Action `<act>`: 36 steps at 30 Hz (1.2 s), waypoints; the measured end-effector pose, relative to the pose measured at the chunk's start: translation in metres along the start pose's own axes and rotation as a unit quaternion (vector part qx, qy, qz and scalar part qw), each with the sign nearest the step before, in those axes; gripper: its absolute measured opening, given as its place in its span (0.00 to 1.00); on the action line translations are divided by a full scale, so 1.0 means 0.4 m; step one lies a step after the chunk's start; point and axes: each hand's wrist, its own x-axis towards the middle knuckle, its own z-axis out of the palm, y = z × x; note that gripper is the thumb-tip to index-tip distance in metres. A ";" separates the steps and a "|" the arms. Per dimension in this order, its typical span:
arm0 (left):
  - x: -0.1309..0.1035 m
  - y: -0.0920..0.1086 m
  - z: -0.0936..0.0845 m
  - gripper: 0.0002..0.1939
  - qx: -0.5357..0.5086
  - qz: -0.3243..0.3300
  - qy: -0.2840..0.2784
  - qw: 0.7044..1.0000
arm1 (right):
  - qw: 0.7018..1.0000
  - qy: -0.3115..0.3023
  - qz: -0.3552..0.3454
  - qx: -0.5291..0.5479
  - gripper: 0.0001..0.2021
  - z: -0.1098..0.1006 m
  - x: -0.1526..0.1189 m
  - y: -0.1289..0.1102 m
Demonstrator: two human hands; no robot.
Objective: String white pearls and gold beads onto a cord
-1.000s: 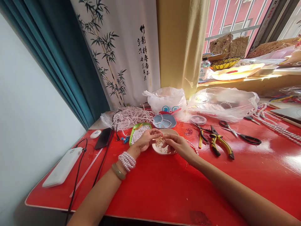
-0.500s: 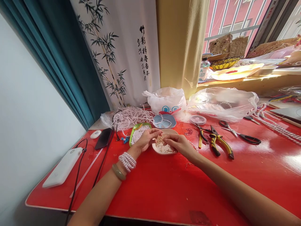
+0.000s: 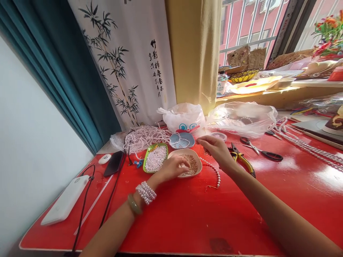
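Note:
My left hand (image 3: 173,167) reaches over the beige dish (image 3: 198,167), its bent fingers drawn together at the small gold beads (image 3: 190,162). Anything between those fingertips is too small to make out. Raised beyond the dish's right side, my right hand (image 3: 217,151) is closed in a pinch; what it grips is too fine to see. A short strand of pearl beads (image 3: 216,172) curves over the table from the dish's right edge, below that hand. The green tray (image 3: 145,164) of white beads stands left of the dish, and a blue dish (image 3: 190,142) sits behind.
Pliers (image 3: 242,159) and scissors (image 3: 264,151) lie to the right. Pearl strands (image 3: 147,137) are heaped at the back, near plastic bags (image 3: 184,117). A dark phone (image 3: 114,163), a white power bank (image 3: 64,200) and cables lie left on the red table (image 3: 171,221).
My right hand has moved up and right, away from the beige dish. My left hand has shifted lower over the beads. The pearl strand now shows more fully, and the view has turned slightly right.

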 end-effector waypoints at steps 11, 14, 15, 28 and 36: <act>0.103 0.018 0.032 0.14 -0.272 -0.082 0.068 0.956 | 0.996 -0.023 0.025 0.081 0.09 -0.009 -0.004 -0.010; 0.117 0.035 0.046 0.13 -0.292 -0.081 0.048 0.952 | 0.992 -0.019 0.025 0.121 0.09 -0.006 -0.006 -0.012; 0.118 0.039 0.050 0.13 -0.289 -0.081 0.041 0.953 | 0.991 -0.018 0.022 0.131 0.09 -0.005 -0.006 -0.012; 0.062 0.087 0.038 0.11 -0.421 -0.118 -0.059 0.897 | 0.964 0.081 0.026 0.253 0.10 -0.033 0.002 -0.009; 0.012 0.126 0.005 0.13 -0.500 -0.160 -0.084 0.847 | 0.945 0.005 0.082 0.316 0.10 -0.014 0.002 0.007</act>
